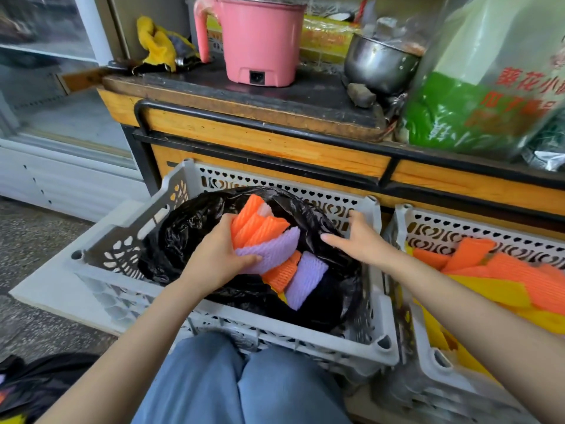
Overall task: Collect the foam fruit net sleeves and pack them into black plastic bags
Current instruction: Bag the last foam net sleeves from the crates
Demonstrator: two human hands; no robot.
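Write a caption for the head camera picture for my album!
Left hand grips a bunch of foam sleeves over the black bag in a grey crate; right hand rests at the bag's rim.

A: What is in the crate (137, 289)?
B: The bag (189, 228), mouth up, with sleeves (305, 280) inside it.
A: And right of the crate?
B: A second crate (434, 228) just beside it, holding a heap of sleeves (519, 280).
A: Behind the crate?
B: The bench (260, 139). On it, an electric pot (260, 41) sits straight behind, and a metal bowl (376, 65) and a sack (477, 87) behind and right.
A: In front?
B: The person's knees (238, 387), and another bag (30, 384) on the floor (46, 316), front-left.
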